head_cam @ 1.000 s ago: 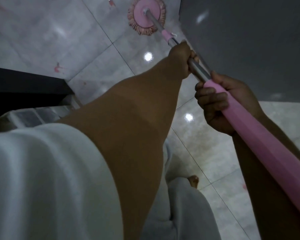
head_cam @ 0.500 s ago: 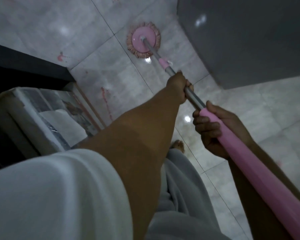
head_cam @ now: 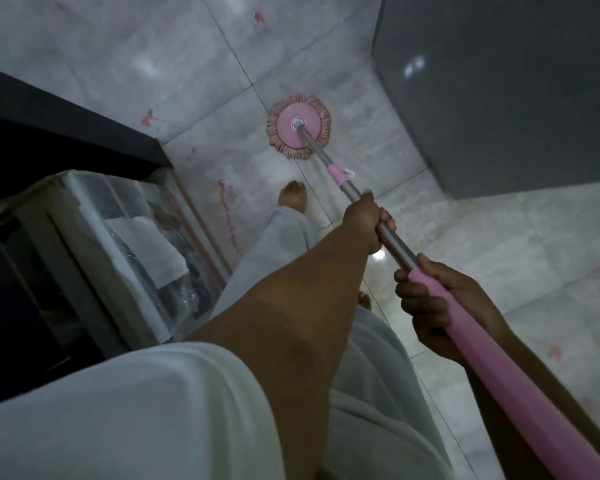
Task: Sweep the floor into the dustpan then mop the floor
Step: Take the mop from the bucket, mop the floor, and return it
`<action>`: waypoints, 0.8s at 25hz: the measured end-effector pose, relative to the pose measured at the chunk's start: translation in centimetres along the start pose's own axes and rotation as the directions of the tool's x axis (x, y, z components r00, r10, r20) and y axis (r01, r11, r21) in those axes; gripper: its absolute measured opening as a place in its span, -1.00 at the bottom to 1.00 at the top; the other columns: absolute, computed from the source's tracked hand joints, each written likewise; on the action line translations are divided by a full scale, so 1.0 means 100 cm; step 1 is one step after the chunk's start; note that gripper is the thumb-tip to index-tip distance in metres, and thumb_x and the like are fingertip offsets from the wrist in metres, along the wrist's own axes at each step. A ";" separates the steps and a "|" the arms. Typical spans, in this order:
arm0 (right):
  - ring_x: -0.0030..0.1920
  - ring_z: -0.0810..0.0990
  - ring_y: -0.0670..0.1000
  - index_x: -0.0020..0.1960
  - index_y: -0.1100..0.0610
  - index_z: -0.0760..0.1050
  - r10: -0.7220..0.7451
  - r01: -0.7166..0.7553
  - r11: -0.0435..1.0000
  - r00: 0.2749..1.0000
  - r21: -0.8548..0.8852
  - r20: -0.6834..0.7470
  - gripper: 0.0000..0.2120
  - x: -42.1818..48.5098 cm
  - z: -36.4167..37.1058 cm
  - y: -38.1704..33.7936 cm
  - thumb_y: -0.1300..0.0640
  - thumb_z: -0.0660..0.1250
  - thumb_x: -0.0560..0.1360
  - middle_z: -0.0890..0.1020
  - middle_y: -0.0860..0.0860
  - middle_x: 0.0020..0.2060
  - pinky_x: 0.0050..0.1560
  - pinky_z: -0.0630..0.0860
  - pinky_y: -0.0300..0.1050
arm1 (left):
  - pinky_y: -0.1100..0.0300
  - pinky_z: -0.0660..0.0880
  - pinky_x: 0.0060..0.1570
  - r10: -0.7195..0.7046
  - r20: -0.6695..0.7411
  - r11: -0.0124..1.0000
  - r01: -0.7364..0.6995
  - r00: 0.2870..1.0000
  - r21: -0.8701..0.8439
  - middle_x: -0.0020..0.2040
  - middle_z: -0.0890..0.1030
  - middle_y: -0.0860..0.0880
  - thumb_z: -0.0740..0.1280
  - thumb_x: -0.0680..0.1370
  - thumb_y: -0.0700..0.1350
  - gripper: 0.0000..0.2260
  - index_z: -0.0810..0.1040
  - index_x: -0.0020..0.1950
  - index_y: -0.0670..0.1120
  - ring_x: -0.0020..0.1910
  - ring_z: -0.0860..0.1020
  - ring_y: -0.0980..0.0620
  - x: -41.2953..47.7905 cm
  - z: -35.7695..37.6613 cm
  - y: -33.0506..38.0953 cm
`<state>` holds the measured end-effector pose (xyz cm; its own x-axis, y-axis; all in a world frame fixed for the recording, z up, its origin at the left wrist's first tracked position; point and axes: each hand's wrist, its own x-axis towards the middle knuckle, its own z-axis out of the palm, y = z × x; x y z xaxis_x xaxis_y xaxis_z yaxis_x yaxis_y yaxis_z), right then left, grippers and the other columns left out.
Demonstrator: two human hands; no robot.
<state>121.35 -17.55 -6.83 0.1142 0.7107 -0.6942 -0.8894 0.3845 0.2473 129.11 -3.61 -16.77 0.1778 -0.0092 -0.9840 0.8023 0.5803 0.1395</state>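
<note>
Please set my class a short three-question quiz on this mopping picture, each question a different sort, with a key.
1. True or false: the mop head sits on the tiled floor.
2. The left hand grips: A the mop head, B the metal shaft, C nothing.
3. Fill in: the right hand holds the mop's ____ grip.
Key: 1 true; 2 B; 3 pink.

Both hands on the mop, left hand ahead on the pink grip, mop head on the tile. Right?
Not quite. Head view: the left hand grips the bare metal pole; the pink grip is in the right hand. The mop head is on the tile.
</note>
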 end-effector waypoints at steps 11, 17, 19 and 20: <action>-0.54 0.50 -0.13 0.01 0.21 0.37 -0.020 0.023 1.000 0.994 -0.020 0.105 -0.72 0.202 0.180 -0.196 -0.03 0.24 0.55 0.47 -0.02 -0.38 -0.59 0.45 -0.34 | 0.37 0.30 -0.65 0.208 0.018 0.963 -0.202 0.978 -0.177 -0.53 0.26 -0.04 0.09 0.68 0.01 -0.68 0.28 -0.23 -0.10 -0.60 0.28 0.03 0.107 0.005 0.321; -0.54 0.49 -0.12 -0.05 0.28 0.43 -0.046 0.052 0.998 0.991 -0.047 0.126 -0.65 0.309 0.261 -0.273 -0.05 0.22 0.56 0.49 0.00 -0.39 -0.56 0.42 -0.40 | 0.38 0.32 -0.65 0.258 -0.037 0.947 -0.260 0.966 -0.189 -0.46 0.28 -0.03 0.12 0.68 -0.02 -0.68 0.28 -0.23 -0.12 -0.50 0.27 0.05 0.144 -0.012 0.464; -0.53 0.50 -0.12 -0.05 0.28 0.43 -0.051 0.057 0.998 0.990 -0.040 0.132 -0.65 0.323 0.270 -0.283 -0.04 0.24 0.55 0.49 0.02 -0.39 -0.55 0.44 -0.38 | 0.36 0.35 -0.62 0.276 -0.042 0.947 -0.279 0.960 -0.159 -0.43 0.29 -0.03 0.12 0.68 -0.02 -0.69 0.30 -0.22 -0.14 -0.48 0.29 0.06 0.149 -0.015 0.484; -0.53 0.50 -0.12 -0.05 0.28 0.44 -0.056 0.062 0.997 0.990 -0.043 0.133 -0.66 0.326 0.272 -0.285 -0.03 0.25 0.55 0.50 0.01 -0.39 -0.55 0.45 -0.38 | 0.35 0.36 -0.61 0.278 -0.041 0.948 -0.281 0.960 -0.150 -0.43 0.29 -0.02 0.12 0.68 -0.01 -0.68 0.30 -0.22 -0.14 -0.48 0.29 0.06 0.150 -0.015 0.488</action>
<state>162.51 10.69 -18.16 0.2212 0.7600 -0.6111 -0.8990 0.4018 0.1743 170.08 25.81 -24.89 0.3703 0.1864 -0.9100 0.6249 0.6748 0.3926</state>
